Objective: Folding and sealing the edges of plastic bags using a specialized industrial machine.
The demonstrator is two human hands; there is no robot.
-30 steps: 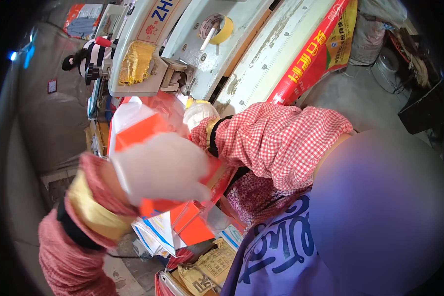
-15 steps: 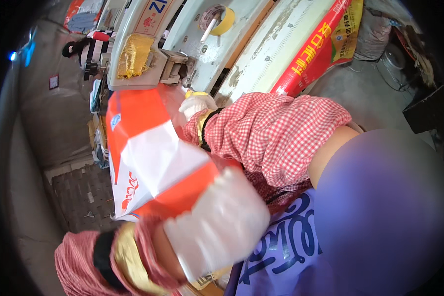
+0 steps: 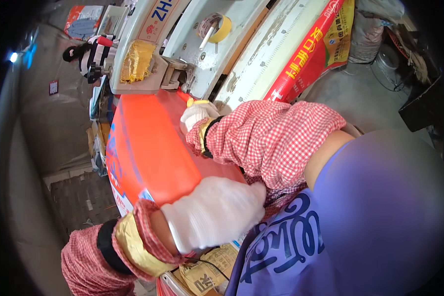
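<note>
Orange bag, held at both ends under the machine

Orange bag (image 3: 150, 148): one large printed sack, orange with blue and white marks, stretched flat in front of us. Its long axis runs from the near left, at our lap, to the far middle, where its top edge meets the metal clamp (image 3: 170, 74) of the pale machine (image 3: 241, 29).

Left hand (image 3: 214, 212): white glove, checked sleeve, yellow cuff. We see it closed over the near edge of the bag, fingers curled down on the fabric.

Right hand (image 3: 197, 114): white glove with yellow trim, at the far edge of the bag just beside the clamp. It touches the bag; whether the fingers pinch it or only press we cannot tell. This hand is the nearer of the two to the machine.

Also present: a roll of yellow tape (image 3: 217, 27) on the machine top; a folded red and yellow sack (image 3: 320, 47) leaning far right; printed paper sacks (image 3: 207, 269) stacked near, below the left hand. No open container shows its contents.
</note>
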